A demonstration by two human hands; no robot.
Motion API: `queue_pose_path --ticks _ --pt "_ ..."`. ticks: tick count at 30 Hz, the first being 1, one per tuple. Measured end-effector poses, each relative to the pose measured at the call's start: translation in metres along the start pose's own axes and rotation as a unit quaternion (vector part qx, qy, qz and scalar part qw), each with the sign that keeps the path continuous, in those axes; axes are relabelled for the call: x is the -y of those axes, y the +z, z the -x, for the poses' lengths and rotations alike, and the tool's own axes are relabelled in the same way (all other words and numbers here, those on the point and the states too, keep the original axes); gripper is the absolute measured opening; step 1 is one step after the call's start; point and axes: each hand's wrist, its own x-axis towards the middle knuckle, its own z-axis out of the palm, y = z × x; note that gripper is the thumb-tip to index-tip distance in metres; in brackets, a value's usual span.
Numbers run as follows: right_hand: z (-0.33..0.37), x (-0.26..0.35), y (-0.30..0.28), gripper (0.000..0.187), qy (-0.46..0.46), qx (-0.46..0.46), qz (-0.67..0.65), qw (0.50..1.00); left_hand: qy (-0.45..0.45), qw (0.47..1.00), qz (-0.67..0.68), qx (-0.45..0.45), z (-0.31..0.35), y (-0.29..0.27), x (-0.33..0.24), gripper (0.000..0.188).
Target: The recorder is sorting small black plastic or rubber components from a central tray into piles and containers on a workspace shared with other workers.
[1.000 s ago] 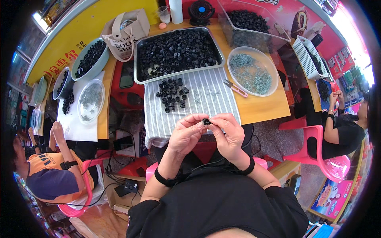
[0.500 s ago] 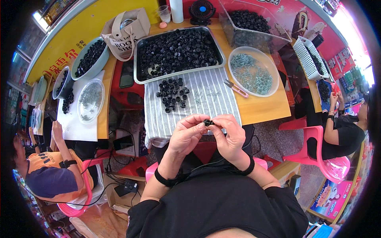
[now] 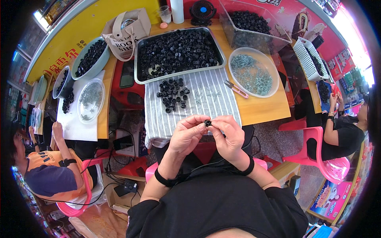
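Between my two hands, just off the table's near edge, is a small round black plastic part (image 3: 207,123). My left hand (image 3: 188,133) pinches it from the left with thumb and fingers. From the other side my right hand (image 3: 228,133) grips it with thumb and forefinger; whether a metal piece is also in those fingers, I cannot tell. Beyond my hands a grey striped cloth (image 3: 202,101) covers the table. On it lie a pile of similar black parts (image 3: 172,95) and, to the right, a scatter of thin small metal pieces (image 3: 208,94).
A metal tray (image 3: 139,77) heaped with black parts stands behind the cloth. Right of it are pink-handled snips (image 3: 239,91), a round tub (image 3: 274,81) of metal pieces and a clear bin (image 3: 278,37) of black parts. Co-workers sit at tables on both sides.
Both hands stay in place on the black part, with a slight shift of the fingers and a small turn of the part. The left co-worker's hands moved slightly.
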Motion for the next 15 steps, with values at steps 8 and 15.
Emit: queue_pose_path --ticks 8,15 --pt "0.001 -0.0014 -0.0002 0.021 -0.035 -0.007 0.019 0.999 0.012 1.0 0.009 0.021 0.0 -0.0006 0.0034 0.024" --pt "0.0004 -0.0009 0.0004 0.021 -0.056 -0.006 0.02 0.998 0.021 0.999 0.011 0.031 0.0014 -0.0053 0.0051 0.025"
